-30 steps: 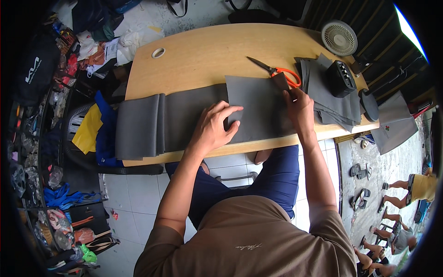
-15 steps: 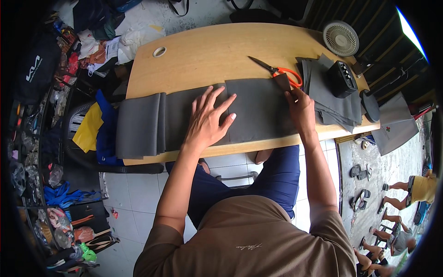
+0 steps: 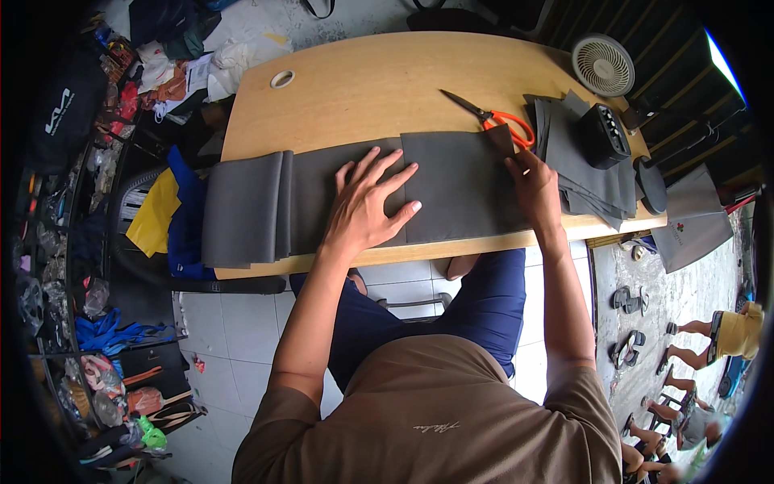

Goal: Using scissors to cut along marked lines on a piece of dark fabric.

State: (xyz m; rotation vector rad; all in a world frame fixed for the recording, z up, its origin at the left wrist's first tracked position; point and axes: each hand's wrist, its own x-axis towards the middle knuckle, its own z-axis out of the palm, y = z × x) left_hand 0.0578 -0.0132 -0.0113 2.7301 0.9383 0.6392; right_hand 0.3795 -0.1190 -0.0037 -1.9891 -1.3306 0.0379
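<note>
A long strip of grey fabric (image 3: 459,181) lies along the near edge of the wooden table (image 3: 379,81), its left end folded over (image 3: 242,210). My left hand (image 3: 367,206) lies flat on the fabric with fingers spread, across the edge of a folded-over panel. My right hand (image 3: 532,185) presses on the fabric's right end, fingers bent down on its corner. Orange-handled scissors (image 3: 496,117) lie on the table just beyond my right hand, untouched.
A stack of cut grey pieces (image 3: 580,173) sits at the table's right end with a black box (image 3: 605,133) on it, a small fan (image 3: 603,64) behind. A tape roll (image 3: 282,78) lies at the far left. Bags and clutter fill the left floor; other people's legs show at lower right.
My left hand has slid left across the fabric and spread its fingers wider. My right hand has stayed on the fabric's right end.
</note>
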